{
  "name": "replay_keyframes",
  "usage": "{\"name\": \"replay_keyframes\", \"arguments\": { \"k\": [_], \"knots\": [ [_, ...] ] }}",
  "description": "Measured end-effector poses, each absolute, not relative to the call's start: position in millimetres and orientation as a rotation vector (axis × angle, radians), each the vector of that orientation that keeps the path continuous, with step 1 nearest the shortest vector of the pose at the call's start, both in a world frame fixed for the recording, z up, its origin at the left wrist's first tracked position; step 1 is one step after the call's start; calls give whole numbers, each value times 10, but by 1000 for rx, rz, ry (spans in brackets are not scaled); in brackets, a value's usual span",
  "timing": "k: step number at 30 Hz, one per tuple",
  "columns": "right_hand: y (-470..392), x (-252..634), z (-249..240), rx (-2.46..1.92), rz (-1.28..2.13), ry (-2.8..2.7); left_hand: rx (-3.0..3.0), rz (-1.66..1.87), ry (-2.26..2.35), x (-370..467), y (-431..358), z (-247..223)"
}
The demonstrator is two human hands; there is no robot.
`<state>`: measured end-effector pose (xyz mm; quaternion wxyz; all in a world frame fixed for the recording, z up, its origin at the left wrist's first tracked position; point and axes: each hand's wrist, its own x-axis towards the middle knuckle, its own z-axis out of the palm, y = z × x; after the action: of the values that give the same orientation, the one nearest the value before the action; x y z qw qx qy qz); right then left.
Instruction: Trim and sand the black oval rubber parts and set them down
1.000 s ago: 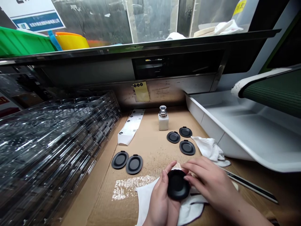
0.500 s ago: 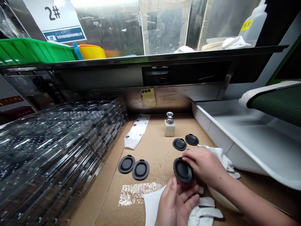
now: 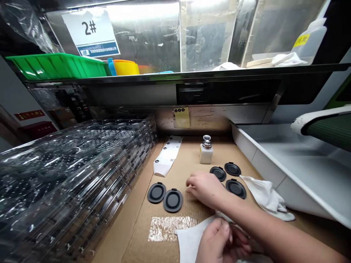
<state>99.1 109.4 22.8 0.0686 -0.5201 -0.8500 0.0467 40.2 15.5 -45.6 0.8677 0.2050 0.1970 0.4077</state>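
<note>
On the white sheet point(image 3: 89, 39) before me I read 2#, with characters ending 有限公司 on its blue band point(image 3: 101, 49), while the yellow label point(image 3: 301, 40) and red sign point(image 3: 29, 115) are too blurred

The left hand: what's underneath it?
White cloth shows beneath the left hand, spread on the cardboard. The hand and right forearm cover the rest, so I can't tell what else lies there.

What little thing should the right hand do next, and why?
Maybe move left and pick up the nearer black disc of the left pair: the right hand points that way, seems to hold nothing, and that disc lies close by on the cardboard.
</note>
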Motion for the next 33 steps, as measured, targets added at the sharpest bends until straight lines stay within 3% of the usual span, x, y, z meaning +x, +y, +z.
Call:
{"name": "replay_keyframes", "arguments": {
  "k": [7, 13, 17, 21, 25, 33],
  "knots": [
    [1348, 498, 221, -1444, 308, -2607, 177, 948, 486, 368, 179, -344],
    [808, 1060, 433, -1354, 261, -2295, 27, 939, 438, 326, 223, -361],
    [283, 1482, 308, -1357, 203, -2119, -12, 858, 304, 275, 222, -319],
    [-35, 1923, -10, -1401, -12, -2060, 159, 820, 313, 286, 187, -296],
    [-212, 2492, -306, -1756, -389, -1907, 397, 926, 460, 319, 127, -310],
    [-202, 2999, -516, -1799, -323, -1983, 1107, 1059, 679, 315, 51, -203]
  ]
}}
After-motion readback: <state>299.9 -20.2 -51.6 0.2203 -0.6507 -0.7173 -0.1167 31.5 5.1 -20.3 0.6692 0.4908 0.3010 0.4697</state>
